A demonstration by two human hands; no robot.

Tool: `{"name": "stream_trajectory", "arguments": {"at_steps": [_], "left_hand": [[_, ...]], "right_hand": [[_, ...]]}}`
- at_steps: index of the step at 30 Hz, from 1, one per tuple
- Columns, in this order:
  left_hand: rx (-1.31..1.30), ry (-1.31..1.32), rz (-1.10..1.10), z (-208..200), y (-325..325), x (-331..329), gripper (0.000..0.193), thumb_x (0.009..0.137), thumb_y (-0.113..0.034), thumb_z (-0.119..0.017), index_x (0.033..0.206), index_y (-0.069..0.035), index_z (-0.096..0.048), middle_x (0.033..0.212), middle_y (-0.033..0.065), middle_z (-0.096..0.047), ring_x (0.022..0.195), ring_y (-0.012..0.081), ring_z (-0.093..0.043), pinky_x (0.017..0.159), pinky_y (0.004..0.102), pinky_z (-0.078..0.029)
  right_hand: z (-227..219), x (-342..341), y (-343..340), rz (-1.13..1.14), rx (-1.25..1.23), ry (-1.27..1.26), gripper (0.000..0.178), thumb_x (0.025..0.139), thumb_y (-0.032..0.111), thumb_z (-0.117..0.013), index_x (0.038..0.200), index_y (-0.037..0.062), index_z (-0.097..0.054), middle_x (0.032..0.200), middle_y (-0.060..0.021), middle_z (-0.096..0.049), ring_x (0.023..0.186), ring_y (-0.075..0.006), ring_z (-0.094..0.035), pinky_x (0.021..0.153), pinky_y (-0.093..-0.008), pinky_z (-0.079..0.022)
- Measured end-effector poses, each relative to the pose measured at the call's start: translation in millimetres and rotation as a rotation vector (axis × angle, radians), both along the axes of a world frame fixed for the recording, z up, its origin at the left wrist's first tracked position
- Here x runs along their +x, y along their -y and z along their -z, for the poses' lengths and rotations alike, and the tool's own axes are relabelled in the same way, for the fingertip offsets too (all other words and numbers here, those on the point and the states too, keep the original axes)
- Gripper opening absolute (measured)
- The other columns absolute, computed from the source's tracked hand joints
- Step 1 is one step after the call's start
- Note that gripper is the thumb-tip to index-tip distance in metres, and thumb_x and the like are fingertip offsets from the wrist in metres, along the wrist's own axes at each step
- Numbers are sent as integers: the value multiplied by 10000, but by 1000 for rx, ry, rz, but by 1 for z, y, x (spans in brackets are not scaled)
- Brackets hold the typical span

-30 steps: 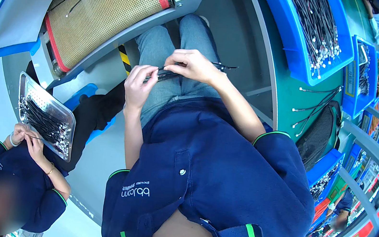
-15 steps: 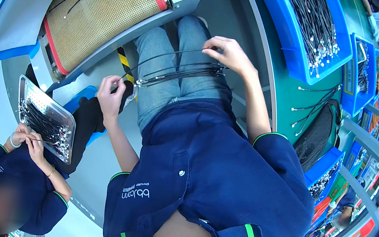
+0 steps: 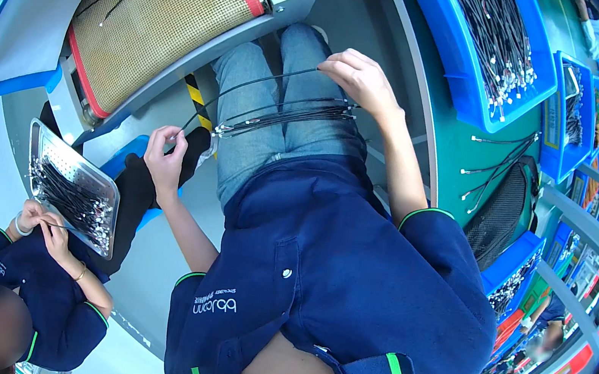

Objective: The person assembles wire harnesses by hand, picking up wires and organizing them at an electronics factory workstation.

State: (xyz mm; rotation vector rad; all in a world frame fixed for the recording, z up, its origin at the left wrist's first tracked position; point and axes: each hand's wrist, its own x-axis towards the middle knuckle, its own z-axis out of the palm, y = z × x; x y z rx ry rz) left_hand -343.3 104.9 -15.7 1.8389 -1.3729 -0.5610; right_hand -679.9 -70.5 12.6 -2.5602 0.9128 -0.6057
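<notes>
Since a second ago, the wearer's two hands have moved from close together over the lap to well apart, and a thin black cable [image 3: 253,83] now spans them. Compared with half a second ago, the right hand has shifted slightly upward. Directions are read from the middle of the view, with 12 at the top.

The left hand [image 3: 166,155], at 9 o'clock, pinches one end of the cable between thumb and fingertips. The right hand [image 3: 361,78], between 12 and 1, holds the other end in a narrow pinch, its other fingers curled. The cable runs at 11 o'clock, bowing gently over the knees.

Nearer the waist, between 11 and 12, a loose bundle of black cables [image 3: 287,115] lies across the thighs of blue jeans [image 3: 311,51]. Between 10 and 11 is a machine's tan mesh belt [image 3: 175,39], edged in red, with thin dark cables on it.

At 2 o'clock is a green counter [image 3: 449,131]. A blue bin [image 3: 457,71] full of cables stands between 1 and 2; a few cables [image 3: 501,169] lie near a black mesh bag [image 3: 494,218] at 3.

At 8 o'clock, a seated co-worker [image 3: 30,302] handles a cable beside a metal tray [image 3: 89,157] of cables.
</notes>
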Motion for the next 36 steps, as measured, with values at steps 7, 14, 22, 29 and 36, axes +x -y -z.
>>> {"name": "stream_trajectory", "arguments": {"at_steps": [7, 14, 22, 29, 36], "left_hand": [[-13, -1, 4, -3, -3, 4, 115, 756, 46, -660, 851, 17, -602, 836, 82, -622, 703, 148, -584, 657, 260, -488], [-25, 18, -11, -5, -8, 14, 121, 751, 57, -660, 851, 17, -605, 833, 85, -625, 696, 147, -582, 648, 256, -485], [-40, -4, -5, -6, -11, 20, 121, 754, 56, -657, 860, 21, -609, 835, 85, -624, 700, 146, -586, 651, 256, -484], [-45, -13, -15, -5, -13, 21, 121, 758, 56, -656, 865, 21, -612, 838, 82, -624, 697, 144, -586, 654, 253, -484], [-36, 5, -27, -1, -14, 27, 120, 759, 54, -656, 863, 14, -612, 838, 79, -624, 702, 142, -588, 657, 253, -488]], "right_hand": [[3, 4, -2, -29, -19, 75, 143, 776, 72, -678, 918, 77, -660, 859, -43, -630, 759, -200, -615, 659, -301, -520], [4, 11, -5, -29, -15, 101, 151, 782, 82, -691, 931, 72, -669, 837, -50, -628, 737, -193, -620, 638, -291, -517], [0, 19, -10, 19, 134, 194, 119, 790, 145, -704, 878, 70, -678, 793, -48, -639, 712, -203, -629, 644, -307, -516], [-4, 16, -13, 42, 308, 238, 106, 790, 159, -723, 824, 66, -686, 740, -33, -637, 672, -156, -606, 588, -266, -475], [-5, 17, -14, -22, 390, 203, 115, 799, 158, -727, 811, 56, -675, 725, -31, -604, 653, -151, -577, 552, -268, -448]]}}
